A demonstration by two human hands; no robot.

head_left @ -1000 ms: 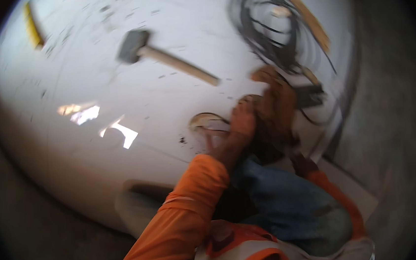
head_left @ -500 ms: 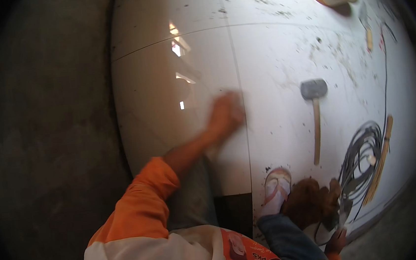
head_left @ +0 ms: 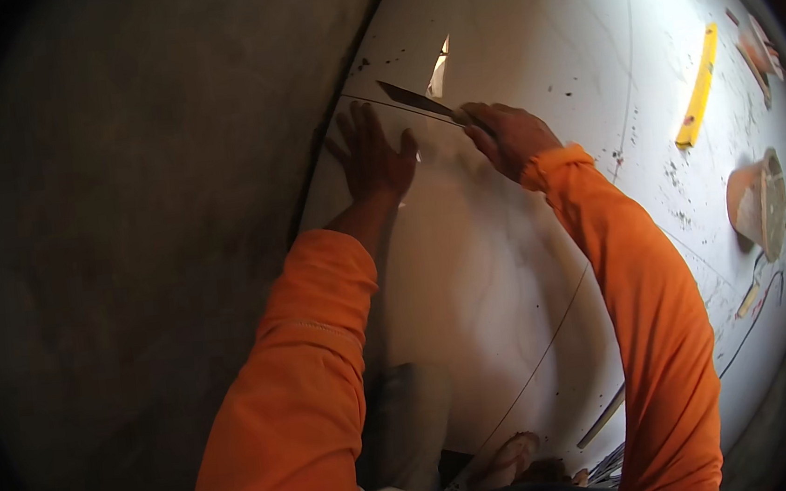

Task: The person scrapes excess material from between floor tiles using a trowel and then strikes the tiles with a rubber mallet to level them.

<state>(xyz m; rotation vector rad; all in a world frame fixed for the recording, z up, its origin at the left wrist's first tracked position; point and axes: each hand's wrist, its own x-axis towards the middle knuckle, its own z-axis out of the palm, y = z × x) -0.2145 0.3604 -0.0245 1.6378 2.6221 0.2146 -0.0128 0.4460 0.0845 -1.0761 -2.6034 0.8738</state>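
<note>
Fingers of the right hand (head_left: pixel 507 133) are closing around the handle of a trowel (head_left: pixel 418 101), its narrow dark blade lying along the joint line between two white floor tiles (head_left: pixel 507 264). The left hand (head_left: pixel 372 158) is pressing flat on the near tile, fingers spread wide, holding nothing. Half a second ago only the left hand was reaching out to the tile surface while the right stayed back near the knee, and no blade was at the joint; now both hands are sitting at the tile edge beside the bare grey screed (head_left: pixel 133 268), which suggests the work is moving from checking the tile by touch to working the joint itself. The view is also swinging away from the mallet and cable coil seen earlier; neither is showing now. Further right, a yellow spirit level (head_left: pixel 698 88) is lying on the tiles, well apart from the hands. Beyond it a tan bucket (head_left: pixel 756 204) is standing on its own; its contents cannot be told.
</note>
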